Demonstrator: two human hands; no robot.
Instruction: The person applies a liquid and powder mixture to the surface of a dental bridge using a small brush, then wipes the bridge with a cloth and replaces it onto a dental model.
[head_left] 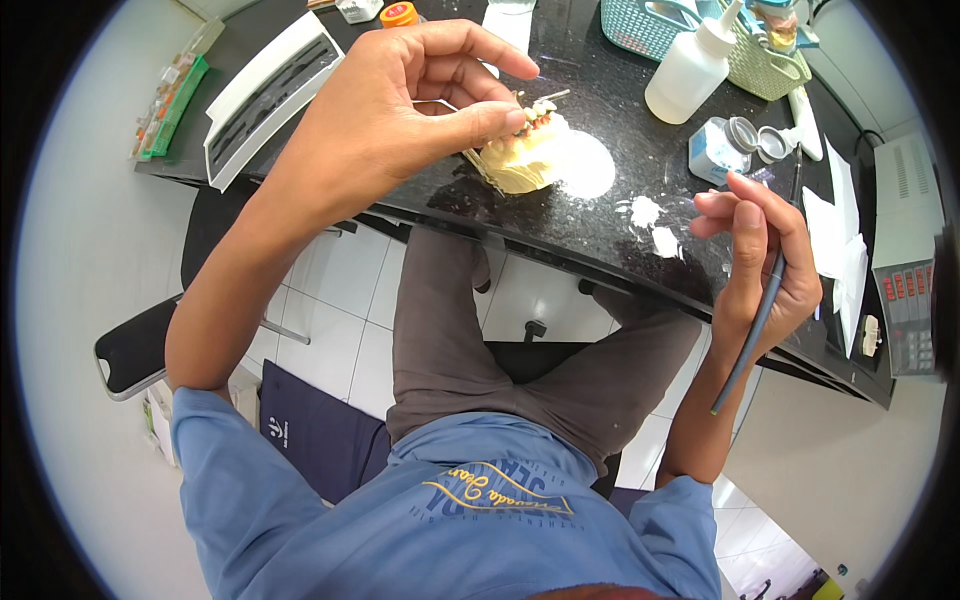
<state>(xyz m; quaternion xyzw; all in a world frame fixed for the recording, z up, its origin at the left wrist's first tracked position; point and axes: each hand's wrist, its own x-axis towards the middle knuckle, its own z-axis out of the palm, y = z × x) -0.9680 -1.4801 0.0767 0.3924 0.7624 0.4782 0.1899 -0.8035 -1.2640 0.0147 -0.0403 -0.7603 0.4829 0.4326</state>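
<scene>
Far from the desk, I look down through the head camera and see the left hand (pixel 385 130) over the yellow model (pixel 518 168), which sits just below its fingertips. The pointer finger and thumb are spread, with a gap between their tips. The thumb tip is right by the row of little teeth (pixel 543 113) on top of the yellow model, and it looks like it touches them. The other fingers curl behind, so I cannot tell if they pinch anything. A bright white patch (pixel 588 165) is just beside the yellow model, to the right of the thumb. The right hand (pixel 790 280) holds a thin dark stick (pixel 765 310) with bent fingers. One end pokes up past the fingertips, and the other hangs down below the hand. Left of these fingertips, white heaps (pixel 645 212) lie on the black table (pixel 630 150). Just above them stands a small clear jar (pixel 716 152) with its lid (pixel 772 145) open. Farther up and to the left is a squeeze bottle (pixel 688 78). White papers (pixel 848 240) lie right of the right fingers.
</scene>
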